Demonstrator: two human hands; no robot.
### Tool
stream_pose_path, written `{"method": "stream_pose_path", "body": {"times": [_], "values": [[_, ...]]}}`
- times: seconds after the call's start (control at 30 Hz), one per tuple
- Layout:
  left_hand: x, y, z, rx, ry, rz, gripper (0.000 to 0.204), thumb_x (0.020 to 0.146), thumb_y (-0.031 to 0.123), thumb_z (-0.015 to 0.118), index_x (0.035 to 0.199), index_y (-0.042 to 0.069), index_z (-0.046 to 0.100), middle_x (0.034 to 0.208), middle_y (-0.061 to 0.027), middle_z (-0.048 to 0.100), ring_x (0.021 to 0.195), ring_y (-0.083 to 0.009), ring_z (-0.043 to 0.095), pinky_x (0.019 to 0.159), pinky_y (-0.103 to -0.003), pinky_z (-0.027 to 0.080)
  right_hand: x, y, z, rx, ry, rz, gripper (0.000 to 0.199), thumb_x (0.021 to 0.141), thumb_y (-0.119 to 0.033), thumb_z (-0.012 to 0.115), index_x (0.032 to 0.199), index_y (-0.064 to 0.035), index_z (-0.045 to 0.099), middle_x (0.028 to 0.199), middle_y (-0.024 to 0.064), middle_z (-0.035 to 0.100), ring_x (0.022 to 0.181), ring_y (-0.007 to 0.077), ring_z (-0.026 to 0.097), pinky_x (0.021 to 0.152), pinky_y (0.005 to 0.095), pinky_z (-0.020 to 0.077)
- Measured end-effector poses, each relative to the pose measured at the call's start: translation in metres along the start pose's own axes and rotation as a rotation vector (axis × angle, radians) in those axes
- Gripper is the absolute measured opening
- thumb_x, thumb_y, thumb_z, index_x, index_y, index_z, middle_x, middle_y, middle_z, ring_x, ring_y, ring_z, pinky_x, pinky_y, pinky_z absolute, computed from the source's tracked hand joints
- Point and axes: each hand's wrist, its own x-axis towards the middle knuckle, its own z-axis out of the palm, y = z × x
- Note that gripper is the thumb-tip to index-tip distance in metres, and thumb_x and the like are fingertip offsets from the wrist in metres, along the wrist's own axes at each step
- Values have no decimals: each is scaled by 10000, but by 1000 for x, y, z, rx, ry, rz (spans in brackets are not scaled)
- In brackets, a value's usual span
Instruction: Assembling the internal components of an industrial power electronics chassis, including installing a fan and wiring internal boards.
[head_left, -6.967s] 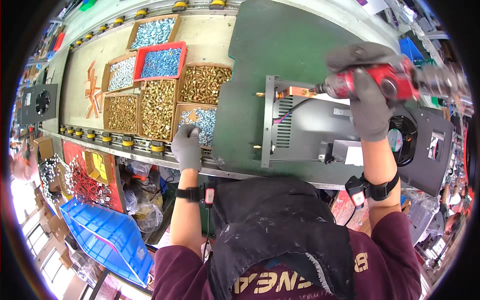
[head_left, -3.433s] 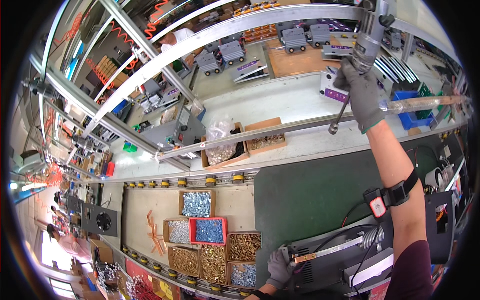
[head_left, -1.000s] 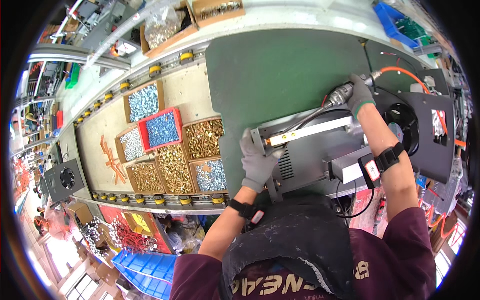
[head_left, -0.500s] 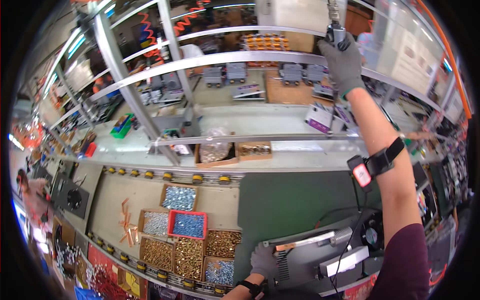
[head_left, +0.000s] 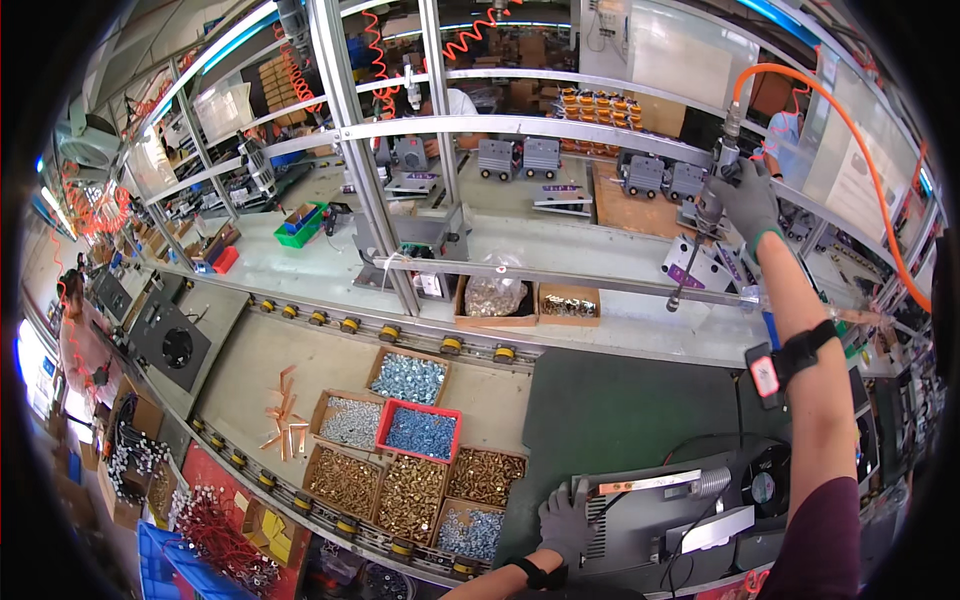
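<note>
My right hand (head_left: 746,205), in a grey glove, is raised high and grips a hanging pneumatic screwdriver (head_left: 706,215) whose long bit points down; an orange hose (head_left: 850,120) curves away from its top. A wrist band with a small device sits on that forearm (head_left: 785,362). My left hand (head_left: 566,522), also gloved, rests low on the left edge of a grey metal chassis (head_left: 668,520) with a copper strip and a fan (head_left: 768,487), lying on a dark green mat (head_left: 620,415).
Several trays of screws stand left of the mat: brass (head_left: 412,497), silver (head_left: 408,378), blue in a red tray (head_left: 420,432). Copper strips (head_left: 283,420) lie beside them. Cardboard boxes (head_left: 532,300) sit behind the roller rail, and metal shelf posts (head_left: 350,130) rise at the back.
My view has swung between the chassis and the overhead rack. My right hand, raised half a second ago, has come lower and to the right with the hanging screwdriver. The left hand stays on the chassis.
</note>
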Motion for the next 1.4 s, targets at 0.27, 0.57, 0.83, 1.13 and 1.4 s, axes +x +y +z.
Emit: {"method": "stream_pose_path", "body": {"times": [0.27,0.57,0.83,1.13,1.4], "values": [[11,-4,2,-290,-484,-39,921,748,191,624,1459,134,42,1395,-316,171,1192,-452,420,925,-454,444,-82,22,-160,257,-305,-373,329,759,-137,628,1051,-13,540,1084,126,523,948,279,547,844,339,426],[166,23,-26,-147,147,343,704,778,133,576,1409,153,265,1357,-229,321,1164,-392,456,930,-465,428,-236,85,-309,-287,-840,-239,406,673,-87,607,1078,-85,579,1059,133,551,1046,321,520,893,424,393],[20,75,0,-226,-204,998,586,797,293,584,1335,152,398,1300,-193,399,1137,-393,454,956,-477,397,-343,201,-326,-668,-806,-777,350,727,-178,547,1070,-154,611,1207,94,537,1274,287,362,1109,515,164],[-78,108,-19,-335,-614,764,591,855,396,551,1378,182,377,1288,-182,439,1176,-366,464,976,-432,402,-314,199,-303,-89,-802,-1133,145,593,-261,620,700,-170,582,705,-12,574,721,184,585,662,341,447],[-120,72,-89,-1006,-56,610,555,920,382,496,1335,28,391,1167,-160,519,1050,-288,555,929,-338,411,-312,59,-268,275,-1122,-1043,227,835,-330,577,822,-104,599,762,84,628,722,256,646,578,383,497]]}}
